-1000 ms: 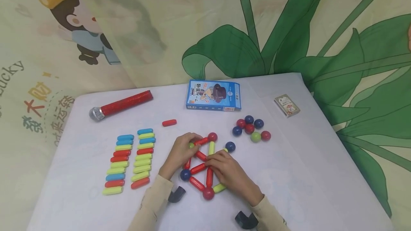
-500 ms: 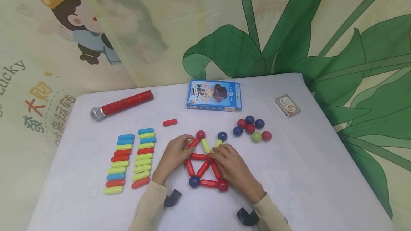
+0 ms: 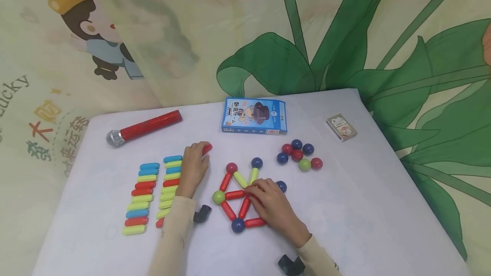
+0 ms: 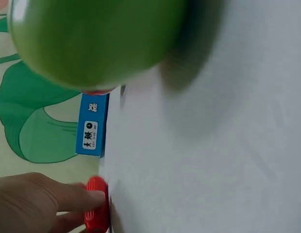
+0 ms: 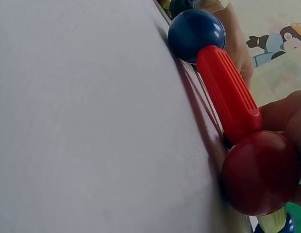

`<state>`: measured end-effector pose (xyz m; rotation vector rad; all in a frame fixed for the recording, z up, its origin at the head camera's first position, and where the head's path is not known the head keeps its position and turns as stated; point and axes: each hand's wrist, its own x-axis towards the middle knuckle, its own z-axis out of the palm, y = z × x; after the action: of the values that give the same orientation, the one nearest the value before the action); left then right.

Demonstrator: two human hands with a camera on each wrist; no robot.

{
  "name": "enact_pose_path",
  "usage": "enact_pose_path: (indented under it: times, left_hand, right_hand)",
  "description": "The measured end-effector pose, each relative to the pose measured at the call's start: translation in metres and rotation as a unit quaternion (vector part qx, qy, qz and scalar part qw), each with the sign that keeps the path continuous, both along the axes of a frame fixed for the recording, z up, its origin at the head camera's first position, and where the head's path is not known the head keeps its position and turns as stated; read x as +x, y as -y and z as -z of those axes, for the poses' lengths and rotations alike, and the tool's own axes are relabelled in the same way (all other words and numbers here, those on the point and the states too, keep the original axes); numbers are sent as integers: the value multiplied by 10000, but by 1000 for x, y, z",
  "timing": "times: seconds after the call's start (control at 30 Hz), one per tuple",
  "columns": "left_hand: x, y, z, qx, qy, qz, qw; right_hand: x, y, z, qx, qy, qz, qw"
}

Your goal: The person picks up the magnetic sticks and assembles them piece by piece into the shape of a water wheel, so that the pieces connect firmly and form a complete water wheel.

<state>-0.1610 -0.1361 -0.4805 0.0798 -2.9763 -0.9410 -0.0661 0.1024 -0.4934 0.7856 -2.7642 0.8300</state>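
My left hand (image 3: pixel 194 165) pinches a loose red stick (image 3: pixel 207 148) between thumb and fingers; the left wrist view shows this red stick (image 4: pixel 96 206) low over the white table. My right hand (image 3: pixel 274 205) grips the middle of a flat magnetic ball-and-stick structure (image 3: pixel 235 194), its fingertips at the hub, which they mostly cover. Red and yellow-green sticks join a green ball (image 3: pixel 219 197), a red ball (image 3: pixel 231 168) and blue balls (image 3: pixel 238 225). Close up in the right wrist view are a red ball (image 5: pixel 261 172) and a red stick (image 5: pixel 229 92) of the structure.
Two columns of coloured sticks (image 3: pixel 140 198) lie left, partly under the left arm. Loose balls (image 3: pixel 297 155) cluster at right. Behind are a red microphone (image 3: pixel 145 127), a blue box (image 3: pixel 254 115) and a small card box (image 3: pixel 342 127). A printed cloth (image 3: pixel 172 33) hangs behind the table.
The structure has turned under my hands, its green ball now at the left. My left hand has let go of it, moved up and left, and taken hold of the loose red stick.
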Motion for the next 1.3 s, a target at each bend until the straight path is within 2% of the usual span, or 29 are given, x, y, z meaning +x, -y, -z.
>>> enact_pose_path:
  times: [0.1, 0.17, 0.27, 0.37, 0.43, 0.57, 0.7, 1.03, 1.3]
  left_hand:
    - [3, -5, -2, 323, 77, 49, 9994]
    - [6, -12, -7, 816, 160, 303, 9961]
    - [10, -25, -14, 1607, 410, 869, 9823]
    - [12, -37, -16, 1897, 598, 1313, 9712]
    - [12, -43, -16, 1812, 630, 1478, 9702]
    - [14, -47, -14, 1512, 763, 1569, 9730]
    - [16, -47, -13, 1391, 894, 1605, 9731]
    - [26, -51, -8, 864, 909, 1664, 9780]
    - [29, -53, -3, 751, 782, 1693, 9796]
  right_hand:
    - [0, 0, -1, -8, 76, -29, 10000]
    - [0, -1, -3, 10, 105, -40, 9999]
    - [-1, -2, -5, 80, 131, -46, 9999]
    - [-1, -2, -6, 150, 128, -116, 9997]
    - [0, -2, -5, 187, 108, -219, 9995]
    - [1, -2, -4, 190, 76, -380, 9991]
    - [1, -2, -4, 132, 153, -346, 9992]
    - [0, -4, -3, 178, 213, -444, 9986]
    - [1, -3, -2, 64, 125, -350, 9993]
